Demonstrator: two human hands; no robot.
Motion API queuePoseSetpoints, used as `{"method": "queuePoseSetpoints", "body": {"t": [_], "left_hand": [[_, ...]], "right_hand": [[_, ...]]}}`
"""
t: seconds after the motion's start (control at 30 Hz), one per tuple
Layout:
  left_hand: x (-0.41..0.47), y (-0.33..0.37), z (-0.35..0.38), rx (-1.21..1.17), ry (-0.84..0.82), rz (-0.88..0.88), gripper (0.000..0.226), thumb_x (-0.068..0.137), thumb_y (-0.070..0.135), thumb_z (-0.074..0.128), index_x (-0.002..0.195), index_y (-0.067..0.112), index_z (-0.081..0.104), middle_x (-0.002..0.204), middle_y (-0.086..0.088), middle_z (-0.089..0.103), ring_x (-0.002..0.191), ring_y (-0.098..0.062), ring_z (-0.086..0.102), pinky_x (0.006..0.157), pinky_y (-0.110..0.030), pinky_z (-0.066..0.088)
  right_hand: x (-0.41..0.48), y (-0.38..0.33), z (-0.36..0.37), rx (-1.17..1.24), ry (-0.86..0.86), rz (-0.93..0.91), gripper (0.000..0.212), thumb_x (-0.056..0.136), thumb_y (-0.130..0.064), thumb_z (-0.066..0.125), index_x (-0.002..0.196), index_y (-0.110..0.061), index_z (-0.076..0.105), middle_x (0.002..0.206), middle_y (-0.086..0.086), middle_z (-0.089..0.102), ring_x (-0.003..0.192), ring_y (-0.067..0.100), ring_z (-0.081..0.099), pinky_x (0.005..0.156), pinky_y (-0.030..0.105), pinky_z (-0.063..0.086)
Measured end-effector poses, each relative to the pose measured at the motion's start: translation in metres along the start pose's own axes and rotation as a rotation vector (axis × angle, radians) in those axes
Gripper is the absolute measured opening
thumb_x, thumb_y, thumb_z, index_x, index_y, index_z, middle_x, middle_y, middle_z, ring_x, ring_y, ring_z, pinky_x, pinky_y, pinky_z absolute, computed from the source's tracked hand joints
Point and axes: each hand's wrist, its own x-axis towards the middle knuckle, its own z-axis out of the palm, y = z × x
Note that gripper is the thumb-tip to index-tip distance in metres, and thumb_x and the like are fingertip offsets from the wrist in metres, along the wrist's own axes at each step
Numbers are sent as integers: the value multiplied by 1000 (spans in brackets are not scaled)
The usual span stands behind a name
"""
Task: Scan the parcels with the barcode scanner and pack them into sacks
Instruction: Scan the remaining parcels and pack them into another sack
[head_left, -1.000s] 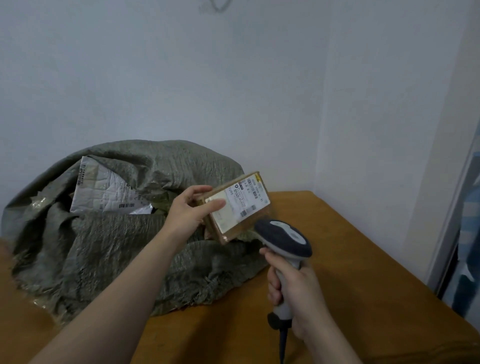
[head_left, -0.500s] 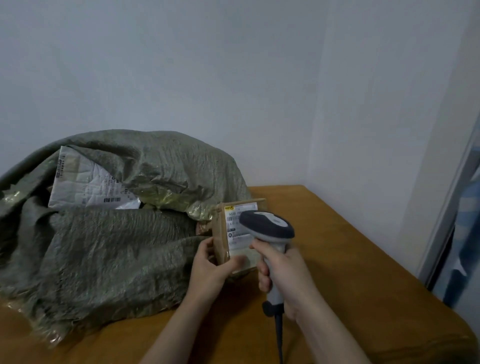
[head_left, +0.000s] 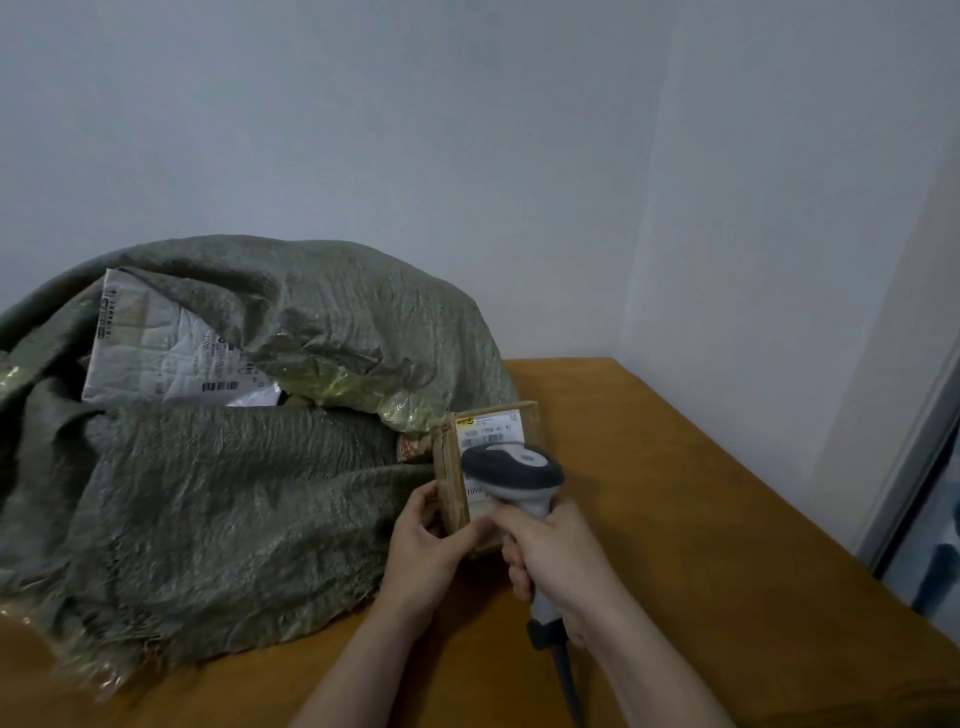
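A person's two bare hands work at a wooden table (head_left: 701, 519) in the corner of a pale-walled room. The left hand (head_left: 423, 545) holds a small brown box (head_left: 447, 467) upright by its lower edge, thumb across the front and fingers curled behind it. The box stands just beside the mouth of a large grey-green sack (head_left: 234, 493), with its white label (head_left: 485, 427) facing the viewer. The right hand (head_left: 563, 566) is wrapped firmly round the grip of a grey scanner (head_left: 511, 465), whose head is right in front of the label and covers its middle. A cable (head_left: 569, 680) runs down from the grip. The sack lies slumped on the table, and a white mailer (head_left: 166, 358) with a barcode shows inside its opening.
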Motion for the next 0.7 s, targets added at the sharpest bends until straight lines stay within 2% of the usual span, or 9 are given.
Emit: {"method": "queuePoseSetpoints", "body": {"t": [0.07,0.17,0.23,0.33,0.5,0.6,0.7], "left_hand": [[1,0,-1,-30,10,-9,63,70,32,88,127,29,60,120,4,72,105,-3,70,80,-21,57],[1,0,0,-11,4,4,78,66,37,96,134,24,59,123,3,72,105,-3,70,77,-17,57],[-1,1,1,28,-20,19,73,70,27,95,133,22,59,121,3,72,104,-4,70,78,-16,56],[-3,1,1,50,-41,41,59,77,10,89,127,23,62,115,3,74,100,-2,71,77,-14,55],[-4,3,3,48,-49,49,60,72,21,89,127,24,63,113,12,75,104,-2,69,80,-17,56],[-2,1,2,8,4,39,52,82,15,84,129,23,63,115,6,75,108,-6,70,82,-21,57],[-4,0,3,10,7,46,56,81,20,84,132,24,60,122,3,73,112,-7,69,88,-24,57]], "right_hand": [[-3,2,-1,1,-19,20,16,98,-20,64,94,-5,67,51,2,42,43,17,38,45,30,34],[-3,-3,-5,44,-10,22,18,97,-20,65,85,-7,64,51,2,43,43,16,39,45,28,35],[-1,-9,-7,87,20,-4,22,97,-21,66,78,-11,60,51,2,43,42,15,39,45,28,35],[1,-10,-5,102,52,-29,20,98,-20,66,81,-11,59,49,0,45,41,15,40,45,29,36],[0,-6,-5,93,58,-31,17,98,-18,63,84,-10,61,50,-1,45,42,15,39,46,30,36],[-9,4,-5,36,14,11,18,99,-20,62,86,-8,65,50,0,42,42,15,38,46,30,34],[-23,12,-4,99,14,28,18,99,-21,64,96,-4,68,53,1,43,43,15,38,46,29,35]]}}
